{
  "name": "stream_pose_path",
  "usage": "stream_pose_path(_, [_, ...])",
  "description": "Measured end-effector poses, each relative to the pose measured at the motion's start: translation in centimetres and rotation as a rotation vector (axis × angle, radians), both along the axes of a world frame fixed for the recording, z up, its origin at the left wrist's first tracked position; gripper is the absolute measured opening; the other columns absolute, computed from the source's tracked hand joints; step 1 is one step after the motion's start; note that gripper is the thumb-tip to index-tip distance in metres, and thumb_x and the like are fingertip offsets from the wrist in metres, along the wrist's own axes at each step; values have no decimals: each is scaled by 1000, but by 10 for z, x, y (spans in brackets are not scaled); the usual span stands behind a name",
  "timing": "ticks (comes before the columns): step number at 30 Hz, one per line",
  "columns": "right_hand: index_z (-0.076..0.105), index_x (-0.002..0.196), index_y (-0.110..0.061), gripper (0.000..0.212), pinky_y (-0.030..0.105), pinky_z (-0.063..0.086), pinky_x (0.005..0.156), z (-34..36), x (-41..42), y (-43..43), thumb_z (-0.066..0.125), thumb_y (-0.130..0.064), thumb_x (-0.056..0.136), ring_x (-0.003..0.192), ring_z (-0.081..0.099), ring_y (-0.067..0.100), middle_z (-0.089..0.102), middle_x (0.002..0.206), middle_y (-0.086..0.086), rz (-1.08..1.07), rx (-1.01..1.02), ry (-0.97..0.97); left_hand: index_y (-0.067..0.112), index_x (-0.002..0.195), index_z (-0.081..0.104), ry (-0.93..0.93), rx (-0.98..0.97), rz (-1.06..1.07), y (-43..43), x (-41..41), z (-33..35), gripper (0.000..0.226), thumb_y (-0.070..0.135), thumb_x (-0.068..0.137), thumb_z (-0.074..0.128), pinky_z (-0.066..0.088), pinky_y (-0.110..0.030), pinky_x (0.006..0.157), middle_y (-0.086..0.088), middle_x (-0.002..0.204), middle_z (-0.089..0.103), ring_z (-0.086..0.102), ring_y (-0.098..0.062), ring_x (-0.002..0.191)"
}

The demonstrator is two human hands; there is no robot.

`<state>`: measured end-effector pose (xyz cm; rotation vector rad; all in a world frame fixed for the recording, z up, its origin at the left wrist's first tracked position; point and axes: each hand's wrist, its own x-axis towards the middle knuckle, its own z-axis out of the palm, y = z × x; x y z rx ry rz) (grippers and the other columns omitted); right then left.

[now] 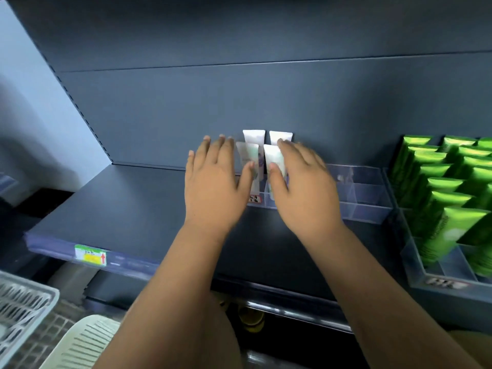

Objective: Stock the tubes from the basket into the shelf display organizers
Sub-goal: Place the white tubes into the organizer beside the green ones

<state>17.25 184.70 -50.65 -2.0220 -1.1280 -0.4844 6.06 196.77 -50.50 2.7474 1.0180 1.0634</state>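
Plainly, this is a settling touch rather than a carry. Four white tubes stand upright, crimped ends up, in two rows in the clear organizer against the back edge of the shelf, about midway along it. The left grip is released: its fingers lie straight and spread just left of the tubes, and only its thumb touches the front left one. The right grip looks released too, with its thumb on the front right tube and its fingertips over the back right one. I judge the thumbs are squaring the front pair into their cells. The tubes are smooth, flat-topped plastic with a pale green print, light and apt to tip. The organizer is hard, see-through and cut into small cells, several unfilled toward the right. Glossy green tubes fill a second tray at the shelf's right end. A white slatted basket sits below the front left corner, its contents not visible.
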Motion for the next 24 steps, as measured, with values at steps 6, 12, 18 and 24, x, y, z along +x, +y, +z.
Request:
stream_pose_path(6, [38,154,-16,57,36,30,122,16,-80,8,43,-44,104,149,31,17,37,160,-1,274,-160,20,12,146,47,36,69,212,-4,-99,10,64,55,100,38,24,-51,122,-6,154,47,32,-29,149])
stream_pose_path(12, [41,151,-13,59,34,28,119,17,-193,50,44,-45,102,148,33,20,35,161,3,537,-204,26,10,143,50,50,-3,480,-3,-232,-6,63,55,99,40,27,-53,119,-7,150,51,37,-32,146])
stream_pose_path(18, [45,146,-13,57,38,34,115,-31,-317,75,46,-46,100,142,39,26,44,153,6,769,-336,-83,10,142,51,83,-160,735,-23,-361,-63,66,54,93,39,32,-53,117,-8,149,53,40,-33,143])
stream_pose_path(24, [42,147,-12,56,42,38,112,-110,-382,92,47,-43,100,136,42,27,47,147,6,941,-679,-120,10,138,54,215,-366,914,-42,-440,-154,68,59,97,33,34,-52,117,-11,143,57,45,-34,140])
